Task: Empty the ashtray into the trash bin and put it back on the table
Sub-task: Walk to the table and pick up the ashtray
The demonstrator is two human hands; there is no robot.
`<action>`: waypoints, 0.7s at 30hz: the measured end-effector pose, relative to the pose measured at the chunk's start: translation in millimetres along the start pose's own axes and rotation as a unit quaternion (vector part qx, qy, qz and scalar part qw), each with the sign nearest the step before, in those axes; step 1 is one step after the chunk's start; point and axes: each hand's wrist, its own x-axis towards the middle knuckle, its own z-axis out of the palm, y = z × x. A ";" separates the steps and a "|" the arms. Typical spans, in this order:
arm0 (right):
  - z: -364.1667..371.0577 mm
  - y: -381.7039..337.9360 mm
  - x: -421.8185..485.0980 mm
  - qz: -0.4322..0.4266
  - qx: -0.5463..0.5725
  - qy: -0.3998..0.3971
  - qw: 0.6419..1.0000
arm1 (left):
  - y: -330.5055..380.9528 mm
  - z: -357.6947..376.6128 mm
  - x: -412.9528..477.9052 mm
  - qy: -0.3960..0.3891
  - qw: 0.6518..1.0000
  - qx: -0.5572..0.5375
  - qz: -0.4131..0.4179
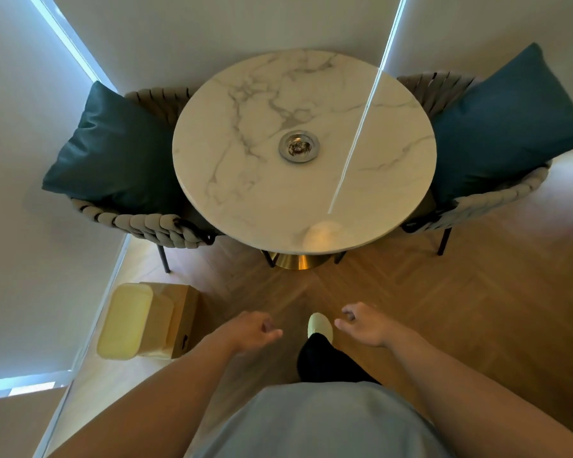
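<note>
A round metal ashtray with dark ash and butts in its bowl sits near the middle of a round white marble table. On the floor at the lower left stands a tan trash bin lined with a yellowish bag. My left hand and my right hand hang low in front of me above the wooden floor, well short of the table. Both hold nothing, with fingers loosely curled and apart.
Two woven chairs flank the table, each with a teal cushion: the left cushion, the right cushion. The table rests on a gold base. White blinds cover the windows at left and behind. My foot steps on the herringbone floor.
</note>
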 end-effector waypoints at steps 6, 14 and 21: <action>-73.5 -8.2 34.8 -0.022 -0.039 0.002 0.999 | 40.2 -50.3 40.6 0.011 0.999 -0.030 -0.016; -131.1 -21.0 66.3 -0.048 -0.054 -0.005 0.997 | 61.5 -92.0 74.2 0.039 0.998 -0.047 -0.033; -165.0 -37.3 100.0 -0.050 -0.058 -0.020 0.997 | 58.9 -135.9 114.0 0.021 0.997 -0.070 -0.025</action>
